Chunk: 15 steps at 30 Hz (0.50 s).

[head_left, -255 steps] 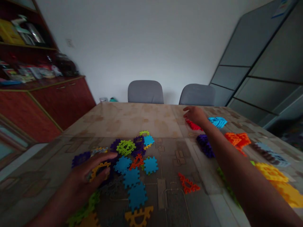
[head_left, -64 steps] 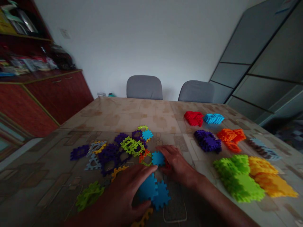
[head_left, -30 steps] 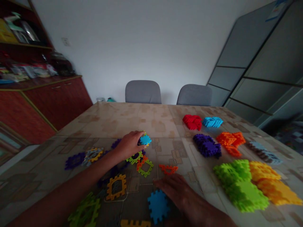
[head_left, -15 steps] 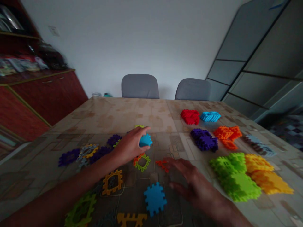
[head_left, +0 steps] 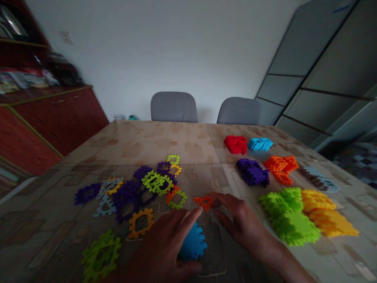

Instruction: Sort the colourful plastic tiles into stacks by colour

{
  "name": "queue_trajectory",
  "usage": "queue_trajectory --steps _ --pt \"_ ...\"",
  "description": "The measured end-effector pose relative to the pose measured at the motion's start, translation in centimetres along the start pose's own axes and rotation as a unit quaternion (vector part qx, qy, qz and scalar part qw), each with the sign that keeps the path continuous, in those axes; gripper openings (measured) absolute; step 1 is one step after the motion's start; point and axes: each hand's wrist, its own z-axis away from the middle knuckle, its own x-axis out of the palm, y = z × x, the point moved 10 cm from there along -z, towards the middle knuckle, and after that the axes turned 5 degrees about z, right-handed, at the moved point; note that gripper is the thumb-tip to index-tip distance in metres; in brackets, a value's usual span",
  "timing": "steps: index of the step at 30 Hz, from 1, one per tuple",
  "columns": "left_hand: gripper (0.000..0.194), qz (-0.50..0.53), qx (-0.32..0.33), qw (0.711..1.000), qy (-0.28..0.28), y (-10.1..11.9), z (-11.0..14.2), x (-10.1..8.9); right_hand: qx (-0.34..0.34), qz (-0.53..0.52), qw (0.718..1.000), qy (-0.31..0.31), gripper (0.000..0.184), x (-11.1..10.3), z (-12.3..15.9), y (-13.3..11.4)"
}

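Orange triangle (head_left: 199,200) risked a nudge, the left hand (head_left: 165,240), grip on blue tile (head_left: 199,241) unclear, crowding the right hand (head_left: 246,225), its fingers parted.

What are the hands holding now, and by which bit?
The left hand covers the left side of the blue piece. The right hand's fingers are at the right end of the orange triangle. I can't tell if either is gripped.

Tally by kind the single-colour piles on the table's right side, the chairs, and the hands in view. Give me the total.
Single-colour piles: 7 (red, light blue, purple, orange, grey, green, yellow)
Chairs: 2 (left chair, right chair)
Hands: 2 (left hand, right hand)
Total: 11
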Motion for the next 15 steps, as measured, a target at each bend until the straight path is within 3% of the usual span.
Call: queue_trajectory --steps 2,4,8,11,15 --pt "0.105 -0.006 0.000 1.000 0.021 -0.8 0.9 -0.6 -0.016 0.004 0.999 -0.045 0.041 0.7 0.1 -1.0" --pt "0.100 -0.006 0.005 0.999 0.033 -1.3 2.0 -1.0 -0.041 0.008 0.994 -0.100 0.056 1.8 0.3 -2.3" --pt "0.069 0.028 0.004 0.998 0.050 -1.7 3.0 -1.4 -0.067 0.003 0.982 -0.177 0.085 4.1 0.9 -3.8" --pt "0.034 0.061 0.011 0.996 0.068 -1.4 3.0 -1.5 -0.058 0.015 0.980 -0.191 0.088 5.1 1.1 -3.5" --pt "0.028 0.083 0.023 0.993 0.083 -1.1 2.6 -1.5 -0.064 0.035 0.980 -0.185 0.089 5.4 1.1 -3.3"
